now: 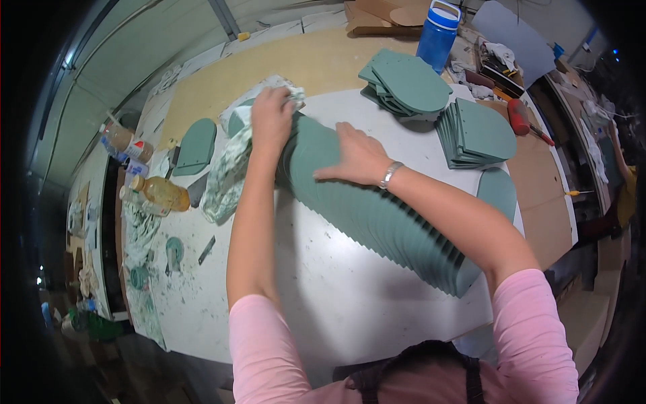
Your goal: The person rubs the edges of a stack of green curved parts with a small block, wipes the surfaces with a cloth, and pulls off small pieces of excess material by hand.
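Note:
A long, overlapping row of green rounded panels [377,222] fans diagonally across the white table [323,296]. My left hand [272,114] is closed on a green-stained white cloth [232,168] at the row's far left end. The cloth hangs down beside the row, and part of it bunches up behind my fingers. My right hand [360,156] lies on the upper panels with its fingers and thumb spread, a silver watch at the wrist. What lies under my left palm is hidden.
Two stacks of similar panels [412,81] [481,131] stand at the back right, near a blue bottle [439,34] and a red-headed mallet [518,118]. A single green panel [196,145] lies at left, by a bottle of amber liquid [165,193]. A small blade [206,250] lies nearer.

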`<state>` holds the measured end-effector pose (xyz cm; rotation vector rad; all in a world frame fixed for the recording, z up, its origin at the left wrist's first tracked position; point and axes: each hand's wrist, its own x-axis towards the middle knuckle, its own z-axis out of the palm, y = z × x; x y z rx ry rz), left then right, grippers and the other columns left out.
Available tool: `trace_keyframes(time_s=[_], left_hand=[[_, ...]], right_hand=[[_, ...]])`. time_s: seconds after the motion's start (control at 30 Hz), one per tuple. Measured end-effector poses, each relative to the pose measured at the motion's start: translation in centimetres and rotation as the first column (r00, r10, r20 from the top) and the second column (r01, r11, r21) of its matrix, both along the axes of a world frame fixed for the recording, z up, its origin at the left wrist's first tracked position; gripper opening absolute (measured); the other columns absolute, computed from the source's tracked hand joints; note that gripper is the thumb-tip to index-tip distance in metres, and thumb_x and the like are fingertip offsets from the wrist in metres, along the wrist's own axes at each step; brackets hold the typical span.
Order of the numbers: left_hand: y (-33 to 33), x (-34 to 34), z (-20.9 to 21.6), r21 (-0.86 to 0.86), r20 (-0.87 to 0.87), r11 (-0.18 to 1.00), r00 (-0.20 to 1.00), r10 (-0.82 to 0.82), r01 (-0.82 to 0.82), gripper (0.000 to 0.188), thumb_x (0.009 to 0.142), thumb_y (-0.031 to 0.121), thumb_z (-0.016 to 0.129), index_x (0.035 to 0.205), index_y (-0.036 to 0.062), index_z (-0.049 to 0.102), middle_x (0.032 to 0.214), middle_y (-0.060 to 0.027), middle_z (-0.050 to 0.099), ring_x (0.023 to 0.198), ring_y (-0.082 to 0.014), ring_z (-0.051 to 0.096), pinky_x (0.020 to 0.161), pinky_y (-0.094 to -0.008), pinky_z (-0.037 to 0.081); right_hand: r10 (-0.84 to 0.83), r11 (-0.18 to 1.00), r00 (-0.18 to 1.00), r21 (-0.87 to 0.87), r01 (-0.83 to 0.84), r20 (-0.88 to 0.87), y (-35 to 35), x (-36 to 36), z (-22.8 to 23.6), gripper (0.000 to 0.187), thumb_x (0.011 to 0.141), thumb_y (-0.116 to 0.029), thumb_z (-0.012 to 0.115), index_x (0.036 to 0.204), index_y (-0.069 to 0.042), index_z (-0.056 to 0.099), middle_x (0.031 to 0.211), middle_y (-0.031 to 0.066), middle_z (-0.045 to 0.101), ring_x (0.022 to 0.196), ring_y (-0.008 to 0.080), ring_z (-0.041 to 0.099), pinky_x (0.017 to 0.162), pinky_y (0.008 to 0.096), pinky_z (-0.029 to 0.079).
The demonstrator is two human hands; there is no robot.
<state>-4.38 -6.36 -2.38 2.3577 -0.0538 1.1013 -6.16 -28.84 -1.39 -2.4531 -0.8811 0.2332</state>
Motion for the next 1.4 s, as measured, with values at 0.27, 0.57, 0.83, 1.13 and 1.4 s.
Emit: trace_keyframes(time_s=[0.27,0.57,0.83,1.13,1.4], left_hand=[[5.6,-3.5,-4.1,0.037,-0.233,0.996,0.970,-0.066,0.076,0.011,0.081,0.011,0.070,0.086,0.0017,0.067,0.081,-0.0158,0.058,0.082,-0.0368,0.058,0.074,-0.0444,0.047],[5.5,1.5,-2.8,0.087,-0.077,0.982,0.983,-0.164,0.170,0.010,0.079,0.008,0.071,0.082,0.0003,0.065,0.083,-0.0160,0.058,0.080,-0.0357,0.058,0.073,-0.0444,0.047],[7.0,-2.3,-3.8,-0.101,-0.053,0.993,0.996,-0.071,0.065,0.007,0.081,0.007,0.068,0.085,0.0009,0.068,0.081,-0.0155,0.059,0.078,-0.0354,0.058,0.072,-0.0427,0.047],[10.4,-0.8,-5.2,0.064,-0.130,0.998,0.992,-0.004,0.013,0.010,0.080,0.010,0.070,0.081,0.0008,0.066,0.081,-0.0151,0.057,0.080,-0.0365,0.058,0.072,-0.0461,0.046],[11.5,6.6,-2.2,0.351,-0.109,0.934,0.994,-0.027,0.064,0.009,0.081,0.011,0.065,0.079,0.0023,0.065,0.085,-0.0163,0.059,0.083,-0.0381,0.058,0.073,-0.0473,0.045]], right_hand=[[-0.103,0.985,0.988,-0.152,0.085,-0.118,0.4,1.0,-0.1,0.099,0.069,-0.063,0.075,0.126,0.012,0.046,0.123,0.0272,0.057,0.110,0.0387,0.061,0.091,0.0440,0.052],[-0.067,0.992,0.996,-0.114,0.060,-0.058,2.7,0.5,-1.0,0.092,0.071,-0.062,0.074,0.125,0.008,0.047,0.124,0.0248,0.058,0.110,0.0373,0.061,0.092,0.0444,0.051],[-0.110,0.989,0.994,-0.103,0.108,-0.015,1.2,0.7,-0.9,0.091,0.071,-0.061,0.076,0.125,0.007,0.048,0.122,0.0253,0.059,0.110,0.0386,0.061,0.092,0.0450,0.050],[-0.158,0.980,0.977,-0.143,0.137,-0.147,0.7,0.9,-0.2,0.103,0.069,-0.055,0.077,0.140,0.009,0.039,0.132,0.0268,0.056,0.117,0.0382,0.058,0.098,0.0417,0.048],[-0.110,0.987,0.981,-0.137,0.088,-0.159,2.7,0.7,0.0,0.106,0.068,-0.056,0.078,0.141,0.009,0.038,0.134,0.0267,0.055,0.119,0.0383,0.058,0.100,0.0421,0.047]])
